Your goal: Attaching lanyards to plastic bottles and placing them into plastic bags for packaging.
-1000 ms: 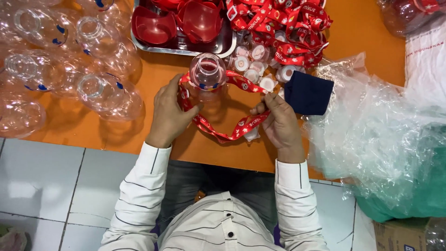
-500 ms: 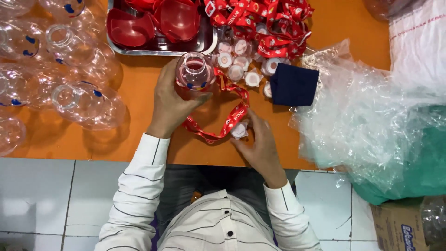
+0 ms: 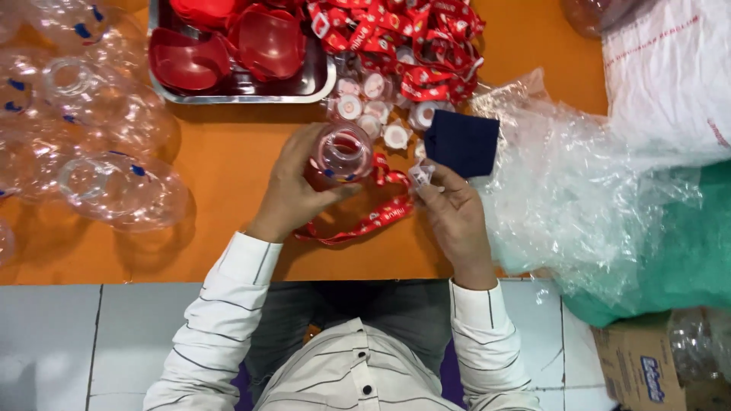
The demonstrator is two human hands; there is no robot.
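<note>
Seen from above, seated at an orange counter. Left hand wrapped round a small clear plastic bottle, open mouth turned up toward the camera, grip closed on its body near the middle of the counter. Right hand at 3 o'clock of the bottle, just beside it, fingertips pinched tight on a small clear cap piece. Red printed lanyard strap looped on the counter between the two hands, running under the bottle and curving toward 6 o'clock. At 12 o'clock of the bottle, a cluster of small white and clear caps lying loose, touching one another. Beyond them, at 12 to 1 o'clock, a heap of more red straps. At 11 o'clock, a metal tray holding red plastic bowl-shaped parts. At 9 to 10 o'clock, well apart, a pile of larger clear plastic bottles lying on their sides, some with blue marks. Just at 2 o'clock of the right hand, a dark blue square piece, touching crumpled clear plastic wrap spread toward 3 o'clock. White woven sack at the far 2 o'clock corner. Cardboard box on the tiled floor at 5 o'clock. Striped white sleeves on both forearms
</note>
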